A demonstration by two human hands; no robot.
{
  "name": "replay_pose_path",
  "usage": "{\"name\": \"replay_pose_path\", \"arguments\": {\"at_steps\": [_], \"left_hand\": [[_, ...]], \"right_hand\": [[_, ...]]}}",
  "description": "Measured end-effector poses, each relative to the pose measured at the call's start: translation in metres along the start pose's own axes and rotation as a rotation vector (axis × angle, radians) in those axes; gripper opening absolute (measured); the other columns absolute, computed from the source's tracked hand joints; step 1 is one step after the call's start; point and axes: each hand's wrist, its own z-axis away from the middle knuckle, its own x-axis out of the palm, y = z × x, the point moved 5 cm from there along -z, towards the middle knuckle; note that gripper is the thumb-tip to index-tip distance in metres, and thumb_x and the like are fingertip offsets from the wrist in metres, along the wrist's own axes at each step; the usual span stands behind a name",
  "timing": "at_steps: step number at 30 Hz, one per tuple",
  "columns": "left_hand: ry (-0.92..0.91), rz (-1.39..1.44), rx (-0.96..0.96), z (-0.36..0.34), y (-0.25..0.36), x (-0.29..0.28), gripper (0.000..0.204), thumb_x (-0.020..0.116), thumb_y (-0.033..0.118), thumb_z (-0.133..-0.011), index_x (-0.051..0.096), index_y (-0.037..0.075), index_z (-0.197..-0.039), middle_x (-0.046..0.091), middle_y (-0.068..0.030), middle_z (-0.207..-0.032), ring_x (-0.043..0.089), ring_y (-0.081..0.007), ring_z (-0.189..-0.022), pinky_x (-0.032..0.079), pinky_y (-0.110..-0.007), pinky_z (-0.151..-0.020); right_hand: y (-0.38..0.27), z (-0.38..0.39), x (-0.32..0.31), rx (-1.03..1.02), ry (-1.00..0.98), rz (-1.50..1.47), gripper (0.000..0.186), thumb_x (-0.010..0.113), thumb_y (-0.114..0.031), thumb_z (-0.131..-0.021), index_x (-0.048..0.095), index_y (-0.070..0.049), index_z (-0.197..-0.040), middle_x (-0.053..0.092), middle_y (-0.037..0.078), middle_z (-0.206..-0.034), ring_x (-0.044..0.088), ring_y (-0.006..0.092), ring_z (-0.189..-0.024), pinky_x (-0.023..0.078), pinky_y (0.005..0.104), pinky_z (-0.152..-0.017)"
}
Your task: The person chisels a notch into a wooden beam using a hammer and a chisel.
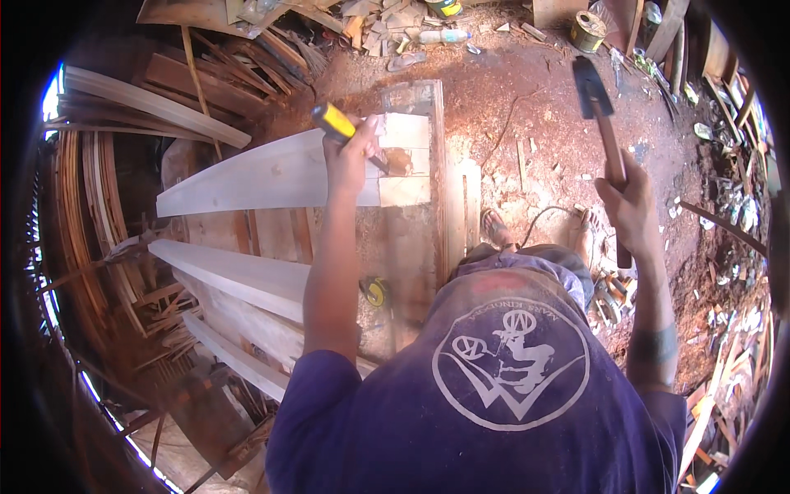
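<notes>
My left hand (352, 152) is wrapped round a chisel with a yellow and black handle (334, 123). The chisel's blade slants down to a brown cut-out notch (398, 162) at the near end of a pale timber beam (271, 174). Pencil-like lines cross the wood around that notch. On the right, my right hand (632, 202) grips a hammer by its wooden handle (610, 148). Its dark metal head (592, 89) is raised well off to the right of the beam, touching nothing.
A yellow and black tape measure (376, 292) lies on the workbench (411, 247). Two more pale beams (239, 267) lie to the left. Stacked boards (99, 189) stand far left. A tin can (587, 31), a plastic bottle (444, 36) and wood scraps litter the dirt floor.
</notes>
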Motion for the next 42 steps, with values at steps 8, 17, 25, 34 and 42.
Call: {"name": "replay_pose_path", "arguments": {"at_steps": [8, 17, 25, 34, 42], "left_hand": [[0.118, 0.134, 0.137, 0.037, 0.045, 0.044, 0.026, 0.071, 0.013, -0.093, 0.051, 0.010, -0.077, 0.048, 0.0026, -0.060, 0.044, -0.0078, -0.050, 0.036, -0.025, -0.047], [0.047, -0.040, 0.282, 0.036, 0.022, 0.007, 0.030, 0.072, 0.008, -0.090, 0.053, 0.005, -0.067, 0.055, 0.0014, -0.059, 0.048, -0.0065, -0.050, 0.036, -0.024, -0.048], [0.127, -0.001, 0.200, 0.038, 0.021, 0.005, 0.033, 0.064, 0.008, -0.096, 0.043, 0.007, -0.071, 0.046, -0.0003, -0.059, 0.042, -0.0087, -0.050, 0.037, -0.027, -0.049], [0.060, -0.037, 0.241, 0.036, 0.026, -0.004, 0.032, 0.062, 0.007, -0.096, 0.041, 0.007, -0.072, 0.045, -0.0009, -0.059, 0.041, -0.0093, -0.051, 0.037, -0.028, -0.049], [0.075, -0.062, 0.273, 0.037, 0.005, 0.002, 0.030, 0.063, 0.007, -0.096, 0.044, 0.006, -0.073, 0.047, -0.0006, -0.060, 0.044, -0.0092, -0.053, 0.037, -0.027, -0.051]], "right_hand": [[0.029, 0.001, -0.010, 0.129, 0.085, -0.166, 0.010, 0.061, -0.014, -0.084, 0.055, -0.006, -0.084, 0.049, -0.001, -0.060, 0.046, 0.0081, -0.049, 0.036, 0.0293, -0.045], [0.021, -0.001, -0.002, 0.114, 0.053, -0.137, 0.013, 0.063, -0.015, -0.084, 0.054, -0.006, -0.083, 0.050, 0.000, -0.064, 0.049, 0.0100, -0.056, 0.038, 0.0304, -0.051], [-0.004, 0.003, 0.014, 0.011, -0.018, -0.054, 0.021, 0.063, -0.015, -0.084, 0.061, -0.001, -0.098, 0.054, 0.004, -0.066, 0.052, 0.0151, -0.058, 0.042, 0.0347, -0.055], [-0.121, -0.010, 0.020, -0.419, -0.037, 0.149, 0.017, 0.058, -0.006, -0.085, 0.057, 0.002, -0.100, 0.064, 0.027, -0.073, 0.068, 0.0425, -0.072, 0.051, 0.0493, -0.068], [-0.180, -0.003, 0.099, -0.696, -0.211, 0.270, 0.022, 0.056, -0.002, -0.083, 0.060, 0.001, -0.105, 0.067, 0.023, -0.071, 0.070, 0.0398, -0.069, 0.057, 0.0491, -0.065]]}}
